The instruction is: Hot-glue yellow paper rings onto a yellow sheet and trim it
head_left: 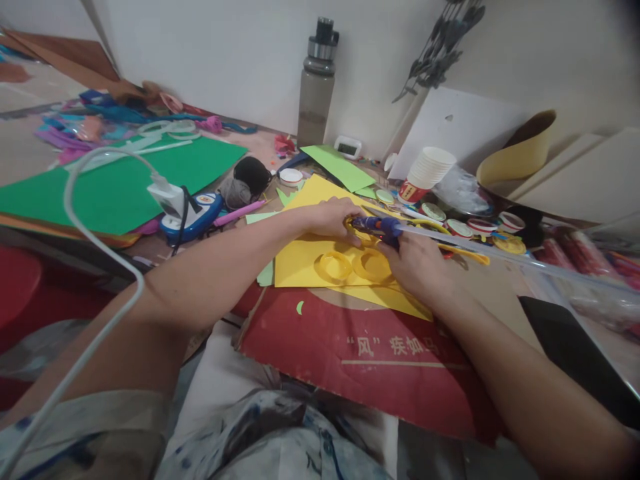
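Note:
My right hand (417,263) is wrapped round a blue glue gun (379,225), with a long clear glue stick (465,247) running out of its back to the right. The gun's tip points left, toward my left hand (336,219), whose fingers are closed on a yellow ring (361,235). Two more yellow rings lie nearer me, a left one (334,267) and a right one (371,265). Under them is a sheet of yellow paper (295,265), resting on red cardboard (320,337).
A grey bottle (316,93) stands by the wall. Stacked paper cups (431,170) and several round lids are at the back right. Green sheets (200,167) and a blue power socket (193,220) with a white cable lie left. A black phone-like slab (575,347) is at right.

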{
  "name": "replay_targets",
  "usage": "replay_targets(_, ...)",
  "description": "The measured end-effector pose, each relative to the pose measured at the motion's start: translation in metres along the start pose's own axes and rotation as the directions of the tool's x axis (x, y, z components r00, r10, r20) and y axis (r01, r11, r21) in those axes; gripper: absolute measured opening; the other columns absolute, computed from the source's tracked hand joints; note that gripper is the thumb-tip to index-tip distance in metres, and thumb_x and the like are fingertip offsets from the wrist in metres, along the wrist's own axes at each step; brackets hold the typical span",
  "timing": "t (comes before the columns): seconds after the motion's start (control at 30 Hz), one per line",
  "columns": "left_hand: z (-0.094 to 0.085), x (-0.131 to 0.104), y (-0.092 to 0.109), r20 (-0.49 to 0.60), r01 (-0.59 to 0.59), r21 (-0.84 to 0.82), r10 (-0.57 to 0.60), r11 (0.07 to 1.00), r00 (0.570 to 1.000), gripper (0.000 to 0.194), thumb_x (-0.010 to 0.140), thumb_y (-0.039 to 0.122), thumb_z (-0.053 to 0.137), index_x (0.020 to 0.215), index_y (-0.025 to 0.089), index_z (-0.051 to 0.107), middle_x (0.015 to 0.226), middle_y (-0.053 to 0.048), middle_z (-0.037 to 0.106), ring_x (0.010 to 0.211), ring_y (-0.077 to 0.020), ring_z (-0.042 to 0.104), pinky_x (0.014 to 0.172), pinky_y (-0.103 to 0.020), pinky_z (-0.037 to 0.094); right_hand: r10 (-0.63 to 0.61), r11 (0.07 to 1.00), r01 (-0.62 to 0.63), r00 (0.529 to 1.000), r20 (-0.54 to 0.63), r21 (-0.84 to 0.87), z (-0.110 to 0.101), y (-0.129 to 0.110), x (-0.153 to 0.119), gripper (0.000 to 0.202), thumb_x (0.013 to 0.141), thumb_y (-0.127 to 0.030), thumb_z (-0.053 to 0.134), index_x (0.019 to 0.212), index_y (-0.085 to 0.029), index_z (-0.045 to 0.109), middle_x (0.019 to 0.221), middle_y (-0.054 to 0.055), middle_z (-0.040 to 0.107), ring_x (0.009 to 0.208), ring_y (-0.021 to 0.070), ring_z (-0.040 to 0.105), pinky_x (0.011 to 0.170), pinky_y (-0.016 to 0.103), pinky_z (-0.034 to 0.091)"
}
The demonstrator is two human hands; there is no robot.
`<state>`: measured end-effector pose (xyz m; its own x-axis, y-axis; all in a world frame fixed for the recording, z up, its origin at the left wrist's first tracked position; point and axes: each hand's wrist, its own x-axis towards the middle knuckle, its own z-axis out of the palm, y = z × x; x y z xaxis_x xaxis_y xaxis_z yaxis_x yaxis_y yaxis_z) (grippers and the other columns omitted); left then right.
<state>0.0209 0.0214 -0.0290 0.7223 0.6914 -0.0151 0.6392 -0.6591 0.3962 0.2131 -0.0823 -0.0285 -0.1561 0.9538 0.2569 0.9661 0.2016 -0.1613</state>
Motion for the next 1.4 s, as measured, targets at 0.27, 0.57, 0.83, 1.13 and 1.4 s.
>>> replay_targets(0.27, -0.002, -0.001, 0.001, 0.025, 0.012, 0.010, -0.012, 1.000, 1.000, 0.070, 0.073, 0.060, 0.070, 0.134, 0.027, 0.059, 0.131, -0.008, 0.058, 0.119, -0.0283, 0.052, 0.103, -0.039, 0.040, 0.004, 0.998, -0.002, 0.999, 0.033, -0.062, -0.009, 0.004, -0.001, 0.037, 0.096, -0.030, 0.044, 0.121, -0.011, 0.065, 0.114, 0.020, 0.072, 0.102, 0.0313, 0.068, 0.082, 0.037, 0.048)
replay_targets(0.57, -0.002, -0.002, -0.002, 0.022, -0.029, -0.013, 0.030, 0.999, 0.999, 0.072, 0.073, 0.061, 0.069, 0.136, 0.029, 0.058, 0.135, -0.008, 0.057, 0.123, -0.0287, 0.050, 0.106, -0.043, 0.038, 0.069, 0.980, -0.049, 0.993, 0.101, -0.191, -0.027, 0.005, -0.004, 0.035, 0.096, -0.030, 0.043, 0.112, -0.013, 0.069, 0.101, 0.019, 0.074, 0.085, 0.0284, 0.069, 0.068, 0.034, 0.043)
replay_targets(0.83, -0.004, -0.004, 0.001, 0.037, -0.027, -0.004, 0.027, 1.000, 0.999, 0.071, 0.074, 0.062, 0.066, 0.136, 0.030, 0.058, 0.137, -0.007, 0.056, 0.124, -0.0289, 0.048, 0.109, -0.043, 0.035, 0.112, 0.962, -0.080, 0.988, 0.109, -0.260, -0.037, 0.006, -0.009, 0.032, 0.095, -0.035, 0.047, 0.101, -0.015, 0.071, 0.098, 0.018, 0.074, 0.084, 0.0290, 0.068, 0.070, 0.036, 0.044)
replay_targets(1.13, -0.002, -0.003, 0.000, 0.020, -0.034, -0.003, 0.034, 0.999, 0.999, 0.069, 0.073, 0.059, 0.068, 0.136, 0.031, 0.058, 0.133, -0.007, 0.057, 0.120, -0.0280, 0.050, 0.106, -0.041, 0.037, 0.076, 0.984, -0.062, 0.994, 0.079, -0.165, -0.028, 0.004, -0.007, 0.033, 0.097, -0.033, 0.046, 0.106, -0.013, 0.070, 0.105, 0.020, 0.073, 0.094, 0.0314, 0.068, 0.080, 0.039, 0.047)
replay_targets(1.4, -0.002, -0.003, 0.003, 0.013, -0.004, 0.004, 0.004, 1.000, 1.000, 0.067, 0.072, 0.057, 0.069, 0.132, 0.027, 0.061, 0.127, -0.009, 0.059, 0.117, -0.0287, 0.052, 0.103, -0.041, 0.039, 0.044, 0.997, -0.037, 0.994, 0.096, -0.075, -0.018, -0.002, -0.003, 0.033, 0.095, -0.030, 0.049, 0.113, -0.010, 0.069, 0.112, 0.021, 0.072, 0.104, 0.0327, 0.067, 0.089, 0.040, 0.049)
